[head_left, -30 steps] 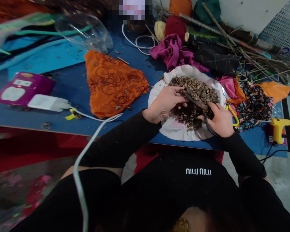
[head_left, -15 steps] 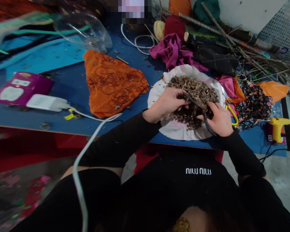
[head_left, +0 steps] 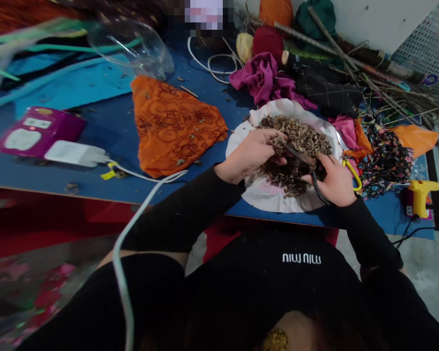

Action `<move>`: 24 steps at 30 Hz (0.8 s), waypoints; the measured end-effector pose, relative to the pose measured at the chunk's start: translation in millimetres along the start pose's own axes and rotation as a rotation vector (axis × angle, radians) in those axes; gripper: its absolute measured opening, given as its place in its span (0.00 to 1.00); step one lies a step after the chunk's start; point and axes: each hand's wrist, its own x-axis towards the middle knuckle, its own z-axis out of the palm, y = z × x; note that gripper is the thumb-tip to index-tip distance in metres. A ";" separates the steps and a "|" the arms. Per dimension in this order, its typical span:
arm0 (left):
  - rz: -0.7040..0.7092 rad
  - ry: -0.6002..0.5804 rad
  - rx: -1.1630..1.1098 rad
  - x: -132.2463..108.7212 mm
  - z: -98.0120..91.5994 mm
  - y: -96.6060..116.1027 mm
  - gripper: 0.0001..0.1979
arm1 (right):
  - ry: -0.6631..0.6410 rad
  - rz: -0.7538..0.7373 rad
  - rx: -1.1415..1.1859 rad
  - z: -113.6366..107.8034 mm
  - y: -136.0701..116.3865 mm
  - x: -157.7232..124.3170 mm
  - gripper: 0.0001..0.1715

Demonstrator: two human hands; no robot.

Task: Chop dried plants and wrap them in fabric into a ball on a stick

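Note:
A heap of dried, brown, shredded plant bits point(head_left: 309, 136) lies on a round white cloth point(head_left: 265, 199) near the table's front edge. Over the heap, my right hand point(head_left: 336, 181) grips a pair of scissors point(head_left: 299, 155) with black handles and dark blades, which point left. At the blade tips is my left hand point(head_left: 252, 152), its fingers pinched together; what they hold is mostly hidden but looks like some of the dried bits. Yellow handles point(head_left: 354, 174) of another tool show just right of my right hand.
Left of the cloth lies an orange patterned cloth point(head_left: 175, 127). Beyond it are a purple power socket point(head_left: 40, 129) with a white plug and cable. At right stand a floral fabric bundle point(head_left: 384, 158) and a yellow glue gun point(head_left: 421, 195). Sticks point(head_left: 373, 66) and purple cloth point(head_left: 263, 78) lie behind.
The view has shifted slightly. My left fingers have shifted a little at the scissors' tips; the scissors remain in my right hand over the heap.

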 end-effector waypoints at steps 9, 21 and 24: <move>0.047 -0.023 0.098 0.9 -0.4 -3.0 0.09 | -0.033 -0.040 -0.046 3.7 0.1 -3.2 0.43; 0.164 0.002 0.195 7.6 -3.3 -3.3 0.05 | 0.025 0.033 -0.169 6.8 0.7 -1.2 0.36; 0.139 -0.020 0.152 8.0 0.4 -2.0 0.02 | 0.031 0.041 -0.191 10.6 0.8 -1.0 0.35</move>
